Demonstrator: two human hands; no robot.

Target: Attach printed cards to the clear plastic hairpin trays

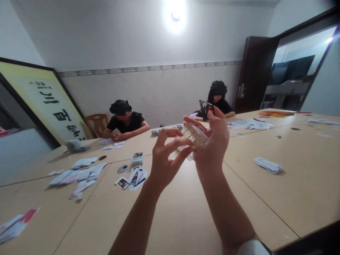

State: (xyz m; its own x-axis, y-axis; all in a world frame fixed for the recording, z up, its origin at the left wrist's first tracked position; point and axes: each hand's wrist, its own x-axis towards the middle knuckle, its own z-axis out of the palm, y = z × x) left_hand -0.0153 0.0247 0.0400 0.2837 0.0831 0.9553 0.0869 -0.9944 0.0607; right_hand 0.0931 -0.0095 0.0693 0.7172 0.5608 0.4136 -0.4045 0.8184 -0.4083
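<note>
Above the light wooden table [191, 216], my right hand [216, 138] holds a small clear plastic box [196, 136] tilted across its palm. Between the thumb and index finger of that same hand is a black printed packet [205, 109]. My left hand [170, 156] reaches the box from the left, its thumb and fingers pinched at the near side. Thin yellowish pieces show inside the box; whether my left fingers grip one of them or the box edge is hard to tell.
Printed cards [134, 178] and a small stack of boxes [137, 158] lie left of my hands. White paper slips [77, 175] spread farther left; a white bundle [268, 165] lies right. Two people [126, 122] [219, 97] sit across the table.
</note>
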